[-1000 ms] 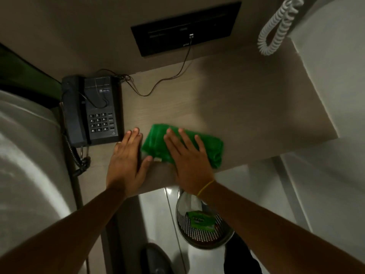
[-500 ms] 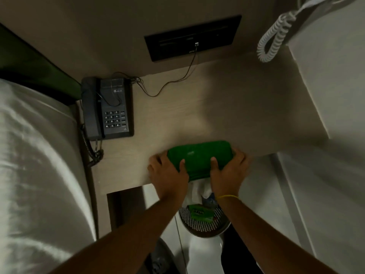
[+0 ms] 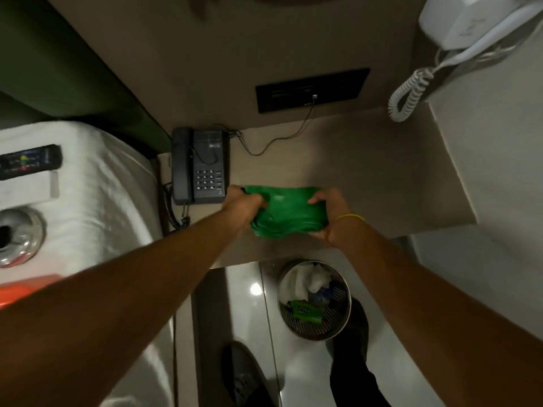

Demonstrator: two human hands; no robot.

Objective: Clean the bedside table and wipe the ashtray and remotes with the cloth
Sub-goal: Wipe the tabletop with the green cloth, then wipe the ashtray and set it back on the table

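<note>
Your left hand and right hand each clench an end of the green cloth, bunched above the table near its front edge. Phone just left (remotes and ashtray on the bed).

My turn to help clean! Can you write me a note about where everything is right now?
Left hand and right hand: both grip the crumpled green cloth, held above the beige wooden bedside table.
On the white bed: round glass ashtray, black remote, white remote.
Done: tabletop looks cleared.
Left: probably wiping the ashtray and both remotes.
</note>
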